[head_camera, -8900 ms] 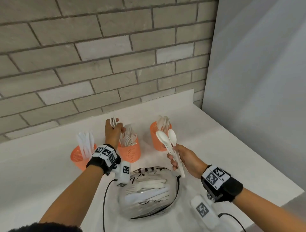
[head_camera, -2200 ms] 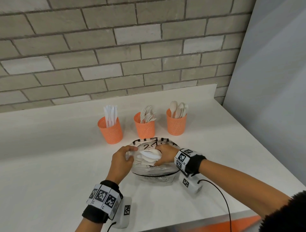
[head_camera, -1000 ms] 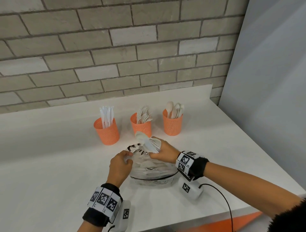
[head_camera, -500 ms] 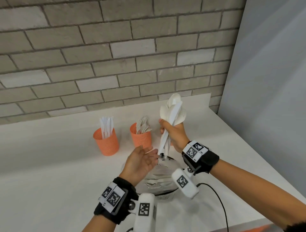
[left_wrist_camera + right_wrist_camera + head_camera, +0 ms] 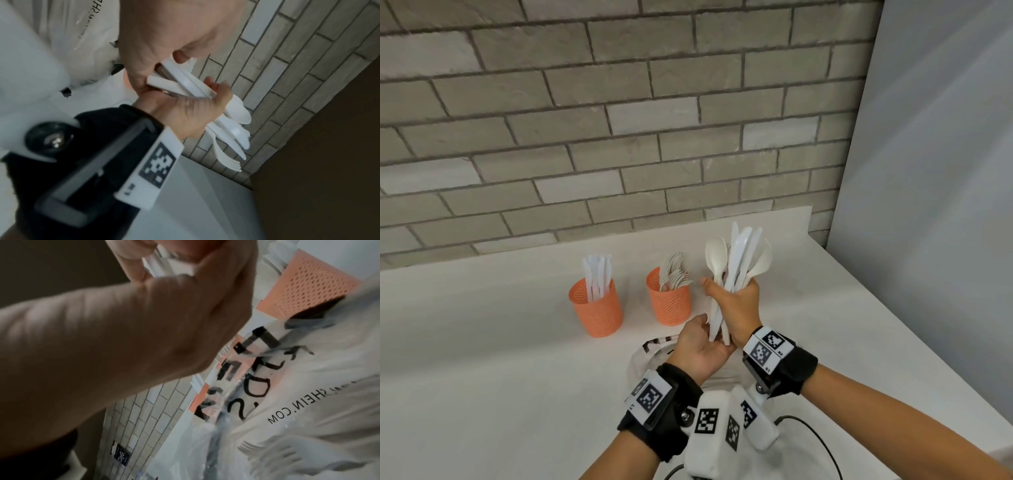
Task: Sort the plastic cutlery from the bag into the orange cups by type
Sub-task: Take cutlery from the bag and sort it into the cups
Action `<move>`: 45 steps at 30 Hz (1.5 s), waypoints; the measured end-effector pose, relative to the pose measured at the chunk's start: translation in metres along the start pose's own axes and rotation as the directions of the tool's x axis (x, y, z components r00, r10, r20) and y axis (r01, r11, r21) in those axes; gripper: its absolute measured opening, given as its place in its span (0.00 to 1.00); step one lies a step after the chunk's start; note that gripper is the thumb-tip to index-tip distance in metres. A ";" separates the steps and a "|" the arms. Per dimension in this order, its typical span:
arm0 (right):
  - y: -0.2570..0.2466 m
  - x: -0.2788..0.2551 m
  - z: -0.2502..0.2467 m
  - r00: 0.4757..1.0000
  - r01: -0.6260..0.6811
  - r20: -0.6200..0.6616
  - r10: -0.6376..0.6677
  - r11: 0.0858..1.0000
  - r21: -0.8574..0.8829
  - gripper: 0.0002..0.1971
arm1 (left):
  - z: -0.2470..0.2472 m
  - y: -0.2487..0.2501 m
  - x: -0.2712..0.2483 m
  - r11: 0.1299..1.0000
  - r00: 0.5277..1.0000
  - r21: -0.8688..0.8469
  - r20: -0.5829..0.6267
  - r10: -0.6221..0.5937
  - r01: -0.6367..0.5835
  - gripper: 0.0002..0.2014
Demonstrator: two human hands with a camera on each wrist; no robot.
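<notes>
My right hand (image 5: 736,298) grips an upright bundle of white cutlery (image 5: 739,260), a mix of spoons, knives and a fork (image 5: 228,160). My left hand (image 5: 702,342) lies palm up below it, and the handle ends (image 5: 174,82) touch the palm. The clear bag (image 5: 650,353) with black print lies on the counter under both hands, with forks (image 5: 275,451) showing inside it. Behind it stand an orange cup of knives (image 5: 597,308) and an orange cup of forks (image 5: 669,303). The third cup is hidden behind my right hand.
The white counter (image 5: 482,342) meets a brick wall (image 5: 619,137) at the back and a grey panel (image 5: 928,205) on the right. Its front right edge runs close to my right forearm. Cables (image 5: 818,435) trail from the wrist cameras.
My right hand pulled the bundle out of the bag and raised it upright. My left hand let go of the bag and moved under the handle ends, now touching them.
</notes>
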State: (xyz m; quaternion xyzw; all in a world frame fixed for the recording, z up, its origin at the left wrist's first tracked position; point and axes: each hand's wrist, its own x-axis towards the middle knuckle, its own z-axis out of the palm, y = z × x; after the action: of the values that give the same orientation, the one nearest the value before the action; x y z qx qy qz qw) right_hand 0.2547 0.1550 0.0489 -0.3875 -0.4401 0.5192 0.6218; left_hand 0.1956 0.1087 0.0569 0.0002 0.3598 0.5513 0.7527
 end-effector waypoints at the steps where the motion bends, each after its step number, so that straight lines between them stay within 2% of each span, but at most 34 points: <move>1: 0.000 0.000 -0.001 1.000 -0.006 -0.003 0.006 1.000 0.001 0.11 | 0.002 0.000 0.000 1.000 1.000 -0.009 -0.001 -0.006 0.006 0.18; 6: 0.011 -0.004 0.001 0.997 -0.082 0.011 0.082 0.997 -0.013 0.09 | 0.000 0.001 0.011 0.987 0.999 0.155 -0.025 0.040 -0.036 0.13; 9: 0.013 -0.004 0.001 0.994 -0.103 0.016 0.104 0.993 -0.058 0.08 | -0.001 -0.002 0.012 0.992 0.999 0.125 0.037 0.024 -0.029 0.14; 11: 0.011 -0.002 -0.002 0.994 -0.095 0.036 0.099 0.991 -0.096 0.09 | -0.004 -0.002 0.013 0.963 0.998 0.265 0.048 0.035 -0.047 0.14; 13: 0.009 0.003 -0.006 0.995 -0.094 0.030 0.099 0.987 -0.132 0.07 | -0.010 0.002 0.014 0.901 0.993 0.418 0.022 0.119 -0.118 0.14; 15: 0.011 0.012 -0.011 0.996 -0.089 -0.021 0.087 0.979 -0.182 0.07 | -0.012 0.009 0.013 0.778 0.969 0.588 0.047 0.242 -0.223 0.13; 17: 0.014 0.018 -0.015 0.995 -0.098 -0.046 0.089 0.968 -0.230 0.13 | -0.011 0.019 0.015 0.605 0.913 0.715 0.120 0.389 -0.352 0.10; 19: 0.015 0.020 -0.019 0.994 -0.105 -0.034 0.100 0.955 -0.276 0.15 | -0.005 0.027 0.015 0.412 0.798 0.759 0.228 0.558 -0.505 0.09; 21: 0.016 0.019 -0.024 0.993 -0.117 -0.024 0.115 0.941 -0.317 0.17 | 0.004 0.035 0.014 0.253 0.673 0.755 0.315 0.669 -0.605 0.08; 23: 0.017 0.019 -0.027 0.992 -0.123 -0.021 0.124 0.928 -0.351 0.19 | 0.012 0.040 0.016 0.136 0.599 0.760 0.375 0.708 -0.636 0.08; 26: 0.017 0.017 -0.030 0.990 -0.134 -0.010 0.143 0.900 -0.416 0.16 | 0.022 0.042 0.021 -0.023 0.532 0.795 0.426 0.731 -0.606 0.09; 30: 0.014 0.013 -0.033 0.989 -0.124 0.013 0.145 0.882 -0.456 0.13 | 0.031 0.038 0.027 -0.167 0.512 0.834 0.467 0.721 -0.526 0.12; 34: 0.015 0.011 -0.032 0.989 -0.107 0.036 0.144 0.862 -0.495 0.11 | 0.036 0.031 0.029 -0.210 0.542 0.884 0.427 0.724 -0.417 0.14; 36: 0.016 0.010 -0.033 0.989 -0.102 0.038 0.140 0.862 -0.497 0.12 | 0.037 0.030 0.030 -0.213 0.542 0.890 0.419 0.728 -0.402 0.13; 45: 0.021 0.008 -0.037 0.985 -0.113 0.045 0.169 0.812 -0.572 0.09 | 0.043 0.050 0.038 0.027 0.550 0.851 0.314 0.774 -0.524 0.09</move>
State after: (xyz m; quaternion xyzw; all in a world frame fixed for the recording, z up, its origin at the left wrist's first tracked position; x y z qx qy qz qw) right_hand 0.2844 0.1649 0.0190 -0.5616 -0.5730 0.4271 0.4170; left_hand 0.1828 0.1771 0.0879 0.4949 0.6332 0.5465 0.2357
